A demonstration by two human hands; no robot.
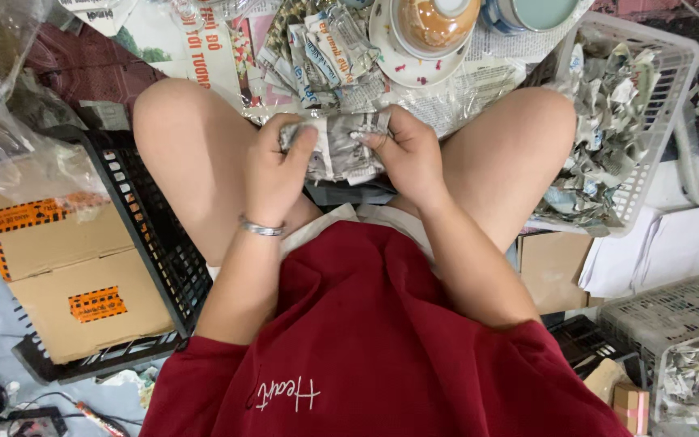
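Note:
Between my knees I hold a bundle wrapped in newspaper [340, 150] with both hands. My left hand [273, 171], a silver bracelet on its wrist, grips the bundle's left side with the thumb pressed on top. My right hand [408, 154] clasps the right side, fingers curled over the paper. What is inside the wrapping is hidden. Just beyond the bundle lie more newspaper-wrapped pieces [317, 48] and a stack of ceramic bowls on a patterned plate [424, 32].
A black plastic crate [159, 243] holding a cardboard box [66, 275] stands at my left. A white basket [661, 97] of crumpled newspaper sits at my right. Grey crates [673, 311] are at lower right. Clear plastic bags [2, 113] lie at far left.

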